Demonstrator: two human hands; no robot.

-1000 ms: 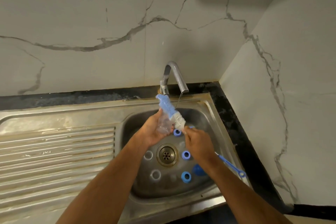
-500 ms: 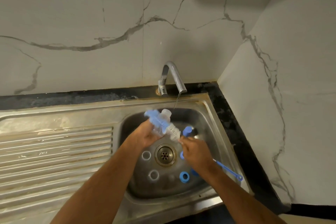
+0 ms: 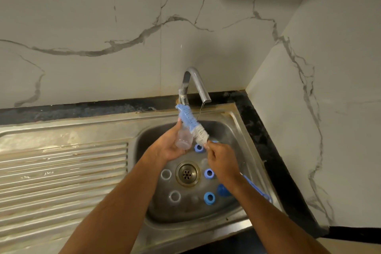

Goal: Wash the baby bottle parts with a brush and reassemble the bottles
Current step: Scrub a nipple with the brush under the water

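Observation:
My left hand (image 3: 167,147) grips a small clear baby bottle (image 3: 184,139) over the sink basin (image 3: 243,142). My right hand (image 3: 221,160) grips the handle of a blue and white bottle brush (image 3: 190,122). Its bristles lie along the outside of the bottle and point up toward the tap. The blue handle end (image 3: 257,188) sticks out behind my right wrist. Blue collar rings (image 3: 209,198) (image 3: 208,173) (image 3: 199,147), clear rings (image 3: 166,174) (image 3: 174,196) and a blue cap (image 3: 222,189) lie on the basin floor around the drain (image 3: 187,173).
The steel tap (image 3: 196,83) stands behind the basin with a thin stream of water (image 3: 201,110) falling from its spout. A ribbed steel draining board (image 3: 61,171) lies to the left. Marble walls close in behind and at the right, with a black counter edge (image 3: 268,150).
The brush swung from lying leftward across the bottle to pointing up toward the tap. My left hand turned the bottle so its base now faces down toward me.

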